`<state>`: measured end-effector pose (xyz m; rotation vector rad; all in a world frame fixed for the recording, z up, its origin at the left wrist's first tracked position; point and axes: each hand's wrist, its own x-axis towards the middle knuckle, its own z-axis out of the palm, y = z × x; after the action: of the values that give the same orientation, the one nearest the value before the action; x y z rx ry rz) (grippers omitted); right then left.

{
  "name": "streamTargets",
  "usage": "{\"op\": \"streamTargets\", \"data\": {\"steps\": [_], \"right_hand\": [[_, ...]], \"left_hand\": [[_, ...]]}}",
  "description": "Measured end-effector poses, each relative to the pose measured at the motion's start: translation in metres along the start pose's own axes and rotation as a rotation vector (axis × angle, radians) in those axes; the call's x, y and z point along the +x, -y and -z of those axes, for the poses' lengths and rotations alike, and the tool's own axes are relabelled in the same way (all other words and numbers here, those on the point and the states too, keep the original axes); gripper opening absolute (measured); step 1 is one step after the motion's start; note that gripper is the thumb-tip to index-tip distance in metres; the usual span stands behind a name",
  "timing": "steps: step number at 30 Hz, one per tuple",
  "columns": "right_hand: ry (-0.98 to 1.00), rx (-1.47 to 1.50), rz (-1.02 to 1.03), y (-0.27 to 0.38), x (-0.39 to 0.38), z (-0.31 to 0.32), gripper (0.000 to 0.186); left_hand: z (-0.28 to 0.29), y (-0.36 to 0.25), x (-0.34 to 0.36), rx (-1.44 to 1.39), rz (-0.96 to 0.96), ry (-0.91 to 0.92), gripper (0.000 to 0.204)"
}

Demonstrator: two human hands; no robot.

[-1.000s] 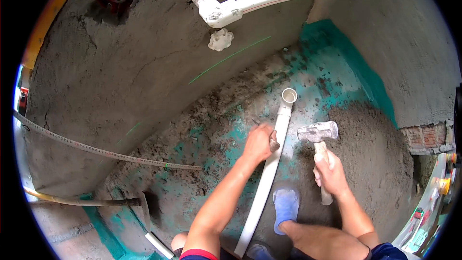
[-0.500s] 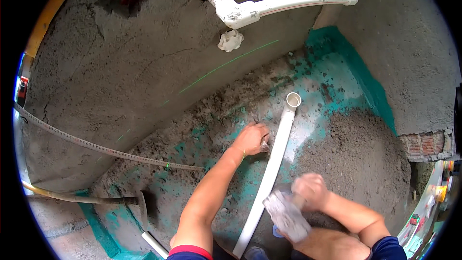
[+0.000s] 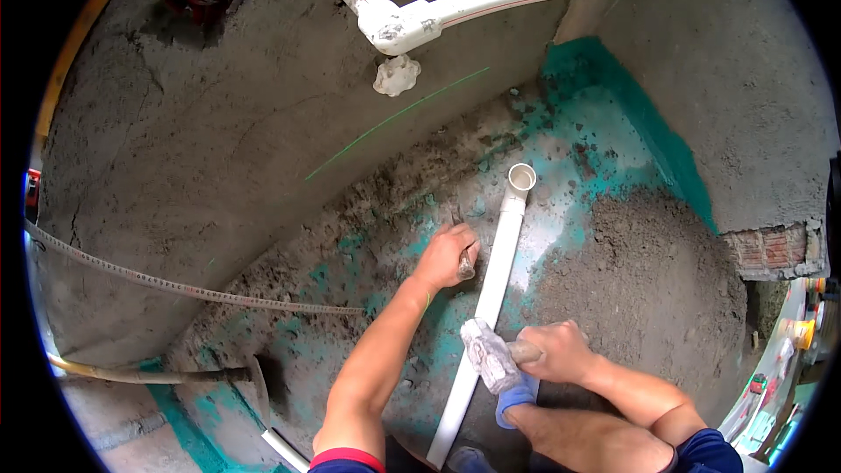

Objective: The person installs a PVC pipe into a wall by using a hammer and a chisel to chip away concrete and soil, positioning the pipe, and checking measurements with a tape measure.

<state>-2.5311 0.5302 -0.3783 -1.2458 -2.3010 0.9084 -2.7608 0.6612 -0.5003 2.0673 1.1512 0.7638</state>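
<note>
Pale grey covers the head of the hammer (image 3: 491, 356) that our right hand (image 3: 557, 352) grips by its handle. From our fist the handle points left, and the head's long axis runs steeply from upper left to lower right, overlapping the white pipe (image 3: 498, 271) in view. Our left hand (image 3: 444, 254) is closed round a chisel-like tool (image 3: 467, 269), left of the pipe and farther forward than the hammer. Its butt points back toward us, its long axis nearly upright in view; we cannot make out its tip.
</note>
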Motion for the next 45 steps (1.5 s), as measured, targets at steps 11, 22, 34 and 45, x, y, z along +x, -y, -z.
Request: {"op": "streamTargets", "data": {"steps": [11, 22, 34, 45], "right_hand": [[0.031, -0.137, -0.229, -0.029, 0.062, -0.019, 0.014], [0.0, -0.123, -0.262, -0.024, 0.054, -0.017, 0.01], [0.018, -0.041, -0.357, -0.02, 0.043, -0.025, 0.018], [-0.069, 0.099, 0.07, -0.001, 0.011, -0.006, 0.017]], "left_hand": [[0.017, 0.005, 0.019, -0.057, -0.033, 0.022, 0.016], [0.014, 0.014, 0.019, 0.001, -0.09, -0.016, 0.018], [0.017, 0.013, 0.009, 0.024, -0.017, -0.009, 0.017], [0.007, 0.001, 0.005, 0.013, 0.047, -0.09, 0.018]]}}
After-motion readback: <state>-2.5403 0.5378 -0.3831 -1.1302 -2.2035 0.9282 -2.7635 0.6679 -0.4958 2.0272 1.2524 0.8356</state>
